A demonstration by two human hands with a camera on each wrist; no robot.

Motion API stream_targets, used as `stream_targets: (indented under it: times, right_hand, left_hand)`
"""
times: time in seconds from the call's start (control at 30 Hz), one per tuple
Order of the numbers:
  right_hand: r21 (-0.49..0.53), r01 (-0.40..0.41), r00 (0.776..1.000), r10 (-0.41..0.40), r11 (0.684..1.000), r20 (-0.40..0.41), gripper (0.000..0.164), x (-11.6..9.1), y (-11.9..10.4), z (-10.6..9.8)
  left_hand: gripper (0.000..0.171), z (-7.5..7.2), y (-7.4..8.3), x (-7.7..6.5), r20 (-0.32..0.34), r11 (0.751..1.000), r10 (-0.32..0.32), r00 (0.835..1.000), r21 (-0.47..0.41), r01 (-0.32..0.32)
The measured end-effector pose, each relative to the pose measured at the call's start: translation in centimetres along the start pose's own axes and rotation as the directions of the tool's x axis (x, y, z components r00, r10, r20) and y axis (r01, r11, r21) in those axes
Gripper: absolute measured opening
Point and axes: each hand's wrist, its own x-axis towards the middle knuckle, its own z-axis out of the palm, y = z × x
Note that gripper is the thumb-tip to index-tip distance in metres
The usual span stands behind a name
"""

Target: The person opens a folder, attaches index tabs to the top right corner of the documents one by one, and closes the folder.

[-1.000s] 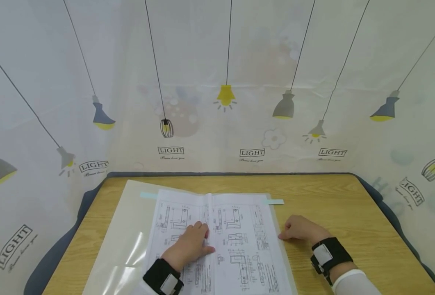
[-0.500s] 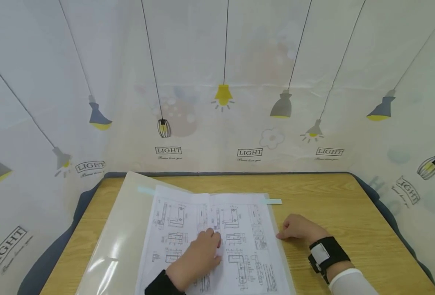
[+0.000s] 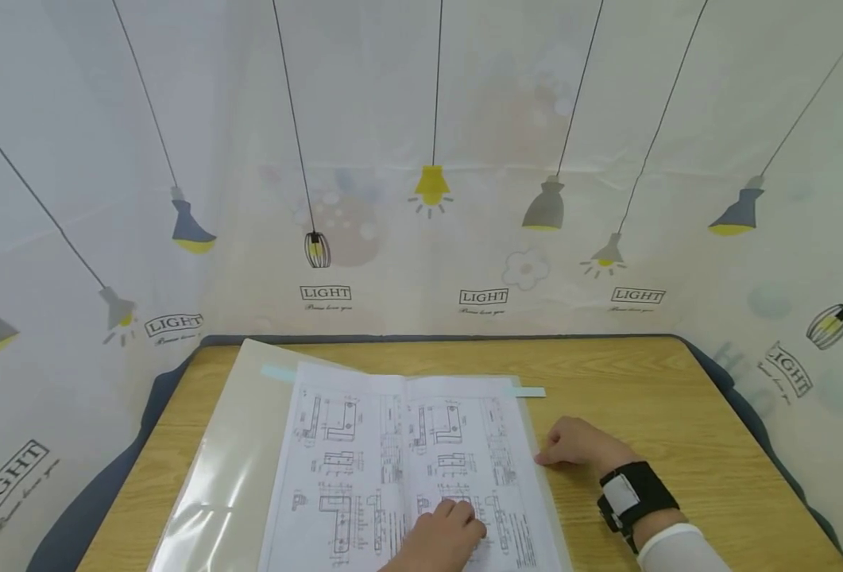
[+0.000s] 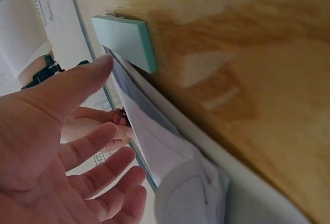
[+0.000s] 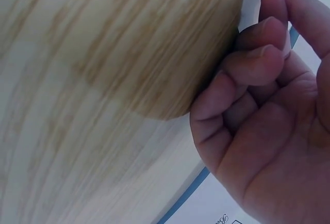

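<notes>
left hand (image 3: 441,537) lower, over right page (image 3: 474,453)

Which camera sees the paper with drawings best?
The head view: it shows the paper from above, its drawings clear, though the left hand covers part. The left wrist view shows it steeply slanted, drawings unreadable. The right wrist view: at most a pale scrap.

We note the folder (image 3: 228,445) lying spread on the table (image 3: 714,421), left of its middle, with the backdrop (image 3: 371,119) standing behind the table's far edge. Within the folder we find the left page (image 3: 364,445) beside the right page (image 3: 489,445), the left tab (image 3: 278,373) and right tab (image 3: 530,392) projecting near their far outer corners. We place the left hand (image 3: 444,536) over the right page's near part, and the right hand (image 3: 585,443) at the folder's right edge, nearer us than the right tab.
</notes>
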Motion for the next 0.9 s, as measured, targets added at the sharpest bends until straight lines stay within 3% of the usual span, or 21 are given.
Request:
stream_targets:
  times: [0.27, 0.4, 0.5, 0.63, 0.77, 0.83, 0.9]
  right_hand:
    - [-0.014, 0.009, 1.000, -0.009, 1.000, -0.001, 0.035, -0.2, -0.2, -0.1]
    - [-0.001, 0.024, 1.000, -0.024, 1.000, -0.001, 0.035, -0.4, -0.2, -0.2]
    - [0.005, 0.023, 1.000, -0.023, 1.000, 0.003, 0.033, -0.5, -0.3, -0.2]
    - [0.009, 0.000, 1.000, 0.000, 1.000, 0.003, 0.031, -0.5, -0.2, -0.2]
    - [0.018, -0.013, 1.000, 0.013, 1.000, 0.005, 0.029, -0.3, 0.0, -0.1]
    - [0.018, -0.010, 1.000, 0.010, 1.000, 0.005, 0.029, -0.2, 0.0, 0.0]
    - [0.013, -0.016, 1.000, 0.016, 1.000, 0.000, 0.030, -0.1, 0.0, 0.1]
  left_hand:
    - [0.053, -0.2, 0.5, -0.1, 0.015, 0.999, -0.020, 1.000, 0.049, 0.019]
    - [0.068, -0.6, 0.7, -0.4, -0.048, 0.994, -0.100, 0.994, -0.058, 0.097]
    - [0.080, -1.0, 0.7, -0.7, -0.153, 0.977, -0.158, 0.976, -0.165, 0.132]
    - [0.076, -1.6, 0.6, -0.9, -0.302, 0.965, -0.199, 0.932, -0.229, 0.132]
    - [0.079, -2.2, 0.4, -1.6, -0.413, 0.957, -0.252, 0.875, -0.238, 0.163]
    - [0.084, -2.5, 0.2, -2.3, -0.465, 0.949, -0.295, 0.834, -0.246, 0.199]
    - [0.086, -2.8, 0.0, -3.2, -0.524, 0.937, -0.336, 0.783, -0.272, 0.220]
